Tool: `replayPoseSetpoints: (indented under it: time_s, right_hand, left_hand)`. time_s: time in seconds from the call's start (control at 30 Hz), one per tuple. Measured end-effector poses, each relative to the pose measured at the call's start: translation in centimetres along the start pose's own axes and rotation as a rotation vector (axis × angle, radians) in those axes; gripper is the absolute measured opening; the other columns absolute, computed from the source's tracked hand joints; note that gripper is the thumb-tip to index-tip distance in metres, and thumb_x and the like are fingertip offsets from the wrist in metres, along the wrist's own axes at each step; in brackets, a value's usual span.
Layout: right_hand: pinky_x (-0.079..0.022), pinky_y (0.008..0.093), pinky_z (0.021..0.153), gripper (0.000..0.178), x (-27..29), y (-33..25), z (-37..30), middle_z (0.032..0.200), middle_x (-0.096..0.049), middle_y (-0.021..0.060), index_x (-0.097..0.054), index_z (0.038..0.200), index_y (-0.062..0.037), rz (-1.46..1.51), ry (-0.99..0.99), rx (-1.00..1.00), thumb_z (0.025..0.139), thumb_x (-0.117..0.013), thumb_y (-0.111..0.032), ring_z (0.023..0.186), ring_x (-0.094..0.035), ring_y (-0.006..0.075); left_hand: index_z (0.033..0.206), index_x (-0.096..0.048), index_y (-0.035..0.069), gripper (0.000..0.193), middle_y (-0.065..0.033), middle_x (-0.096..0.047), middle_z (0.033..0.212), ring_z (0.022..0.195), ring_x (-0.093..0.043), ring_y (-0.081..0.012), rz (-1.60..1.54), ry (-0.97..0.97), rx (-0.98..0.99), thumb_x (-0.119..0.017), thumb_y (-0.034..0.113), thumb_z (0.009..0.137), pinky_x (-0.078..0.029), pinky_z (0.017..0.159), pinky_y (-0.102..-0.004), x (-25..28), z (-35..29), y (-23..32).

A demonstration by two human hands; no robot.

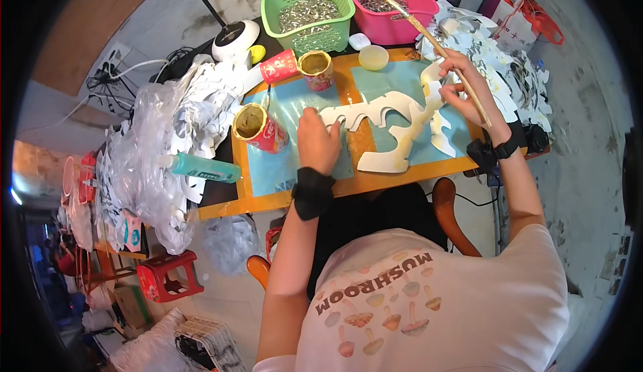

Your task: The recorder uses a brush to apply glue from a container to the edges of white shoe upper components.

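Observation:
My left hand (319, 143) is closed at the left end of a white cut-out sheet piece (362, 112) with a wavy edge, the fingertips pinching it. A long wooden-handled brush (429, 36) slants through my right hand (469, 94), its bristle end pointing up and left. Fingers of that hand also touch the upper right end of a curved white piece (404, 141), which looks yellowish along its middle. Another small wavy white piece (441, 137) lies beneath the right hand. Left of my left hand stands an open red can (261, 129) with brownish-yellow contents; a second can (315, 70) stands farther back.
Blue sheets (264, 168) cover the orange-edged table (288, 201). Heaps of white cut pieces flank it, with a plastic bag (151, 151) and a teal bottle (204, 168) at left. Behind are a green basket (268, 12) and pink basket (402, 34) of small shiny parts, and a lamp (236, 37).

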State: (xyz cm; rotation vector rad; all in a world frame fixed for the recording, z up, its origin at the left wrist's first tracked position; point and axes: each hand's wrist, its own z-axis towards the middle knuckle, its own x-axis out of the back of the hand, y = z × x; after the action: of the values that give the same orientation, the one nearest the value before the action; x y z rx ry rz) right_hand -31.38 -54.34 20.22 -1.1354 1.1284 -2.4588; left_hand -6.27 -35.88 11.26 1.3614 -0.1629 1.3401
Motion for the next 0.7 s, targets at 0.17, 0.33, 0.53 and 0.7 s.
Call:
replayPoseSetpoints:
  time_s: [0.17,0.33,0.53,0.7]
  right_hand:
    - [-0.054,0.0262,0.077,0.044,0.1,0.0,-0.8,0.137,-0.047,0.0103,-0.051,0.117,-0.0125,0.016,0.024,-0.008,0.079,-0.063,0.007,0.099,-0.057,0.0119]
    - [-0.055,0.0264,0.075,0.044,0.6,1.0,-0.9,0.139,-0.045,0.0095,-0.051,0.117,-0.0130,0.027,0.057,0.023,0.080,-0.062,0.008,0.099,-0.057,0.0114]
    - [-0.055,0.0292,0.078,0.042,-1.5,2.4,3.1,0.136,-0.049,0.0107,-0.054,0.117,-0.0112,-0.069,0.070,0.071,0.081,-0.062,0.008,0.095,-0.059,0.0158]
    - [-0.052,0.0342,0.084,0.033,-2.4,3.4,6.7,0.128,-0.056,0.0155,-0.059,0.113,-0.0080,-0.378,0.151,0.312,0.083,-0.065,0.004,0.102,-0.063,0.0301]
  left_hand:
    - [0.099,-0.044,-0.004,0.026,-0.0284,-0.060,0.088,0.086,-0.060,-0.0458,0.002,-0.182,0.097,-0.062,0.005,0.082,-0.047,0.072,-0.0520,-0.3,1.3,0.9]
    - [0.103,-0.053,-0.001,0.021,-0.0257,-0.063,0.089,0.083,-0.061,-0.0449,-0.061,0.079,-0.018,-0.058,0.002,0.083,-0.048,0.071,-0.0506,2.9,-1.3,1.6]
    - [0.109,-0.056,-0.003,0.023,-0.0248,-0.064,0.088,0.082,-0.062,-0.0445,-0.187,0.157,0.188,-0.056,0.002,0.086,-0.048,0.070,-0.0458,7.7,-8.0,-1.0]
    - [0.126,-0.047,-0.002,0.045,-0.0238,-0.065,0.099,0.086,-0.065,-0.0405,-0.115,0.229,0.379,-0.064,0.009,0.086,-0.050,0.074,-0.0398,8.2,-11.2,-1.5]
